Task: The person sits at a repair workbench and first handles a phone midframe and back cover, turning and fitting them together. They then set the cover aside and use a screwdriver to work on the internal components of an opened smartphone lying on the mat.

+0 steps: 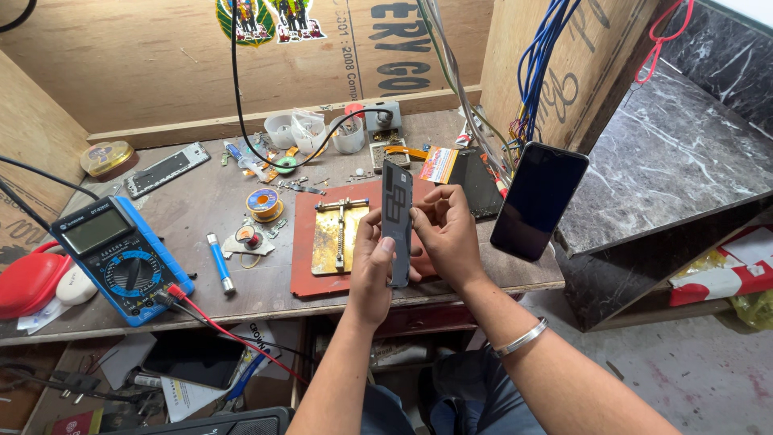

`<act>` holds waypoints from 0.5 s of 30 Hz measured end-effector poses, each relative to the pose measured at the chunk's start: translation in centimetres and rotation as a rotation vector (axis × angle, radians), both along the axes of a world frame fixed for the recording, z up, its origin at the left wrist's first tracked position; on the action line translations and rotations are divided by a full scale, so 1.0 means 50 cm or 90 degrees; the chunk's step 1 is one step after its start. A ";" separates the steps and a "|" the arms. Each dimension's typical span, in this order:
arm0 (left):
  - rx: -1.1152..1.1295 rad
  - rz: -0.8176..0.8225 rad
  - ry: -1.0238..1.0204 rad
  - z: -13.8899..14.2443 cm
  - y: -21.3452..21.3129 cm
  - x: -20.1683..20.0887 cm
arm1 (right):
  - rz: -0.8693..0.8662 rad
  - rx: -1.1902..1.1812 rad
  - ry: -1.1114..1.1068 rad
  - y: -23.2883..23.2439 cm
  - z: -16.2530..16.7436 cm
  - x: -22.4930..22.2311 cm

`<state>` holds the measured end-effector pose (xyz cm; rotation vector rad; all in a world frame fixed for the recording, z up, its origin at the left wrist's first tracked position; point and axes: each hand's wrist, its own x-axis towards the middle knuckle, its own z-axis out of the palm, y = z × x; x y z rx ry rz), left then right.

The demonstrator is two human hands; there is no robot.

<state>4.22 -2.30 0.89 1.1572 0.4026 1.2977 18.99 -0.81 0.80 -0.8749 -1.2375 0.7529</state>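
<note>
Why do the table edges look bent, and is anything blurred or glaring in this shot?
Head view: the wide lens bows the workbench edges toward the corners. Light is soft and even daylight, shadows faint. The phone panel held by the left hand and right hand is sharp. The dark phone leaning at the right shows only a dull sheen, no strong glare.

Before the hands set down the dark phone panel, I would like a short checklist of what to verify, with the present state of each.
1. Left hand has a grip on the dark phone panel: ok, fingers wrap its lower edge.
2. Right hand supports the panel: ok, fingertips hold its right edge.
3. Panel is clear of the table: ok, held upright above it.
4. Brass jig on the red mat is free: ok, nothing lies on it.
5. Black phone sits safely: not ok, it leans at the table's edge.
6. Panel surface is undamaged: cannot tell.
</note>
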 end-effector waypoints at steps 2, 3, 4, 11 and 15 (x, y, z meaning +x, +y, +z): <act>0.025 0.014 0.027 -0.004 0.000 0.001 | 0.042 0.025 0.059 0.005 -0.007 0.001; 0.032 0.014 0.032 -0.006 0.000 -0.001 | 0.063 0.038 0.089 0.007 -0.010 0.002; 0.038 0.014 0.037 -0.008 0.000 -0.001 | 0.071 0.033 0.100 0.009 -0.014 0.003; 0.045 0.005 0.079 -0.018 0.002 0.006 | -0.010 -0.007 0.019 0.014 -0.036 0.010; 0.061 0.012 0.081 -0.012 -0.001 0.006 | -0.084 -0.035 -0.050 0.012 -0.032 0.006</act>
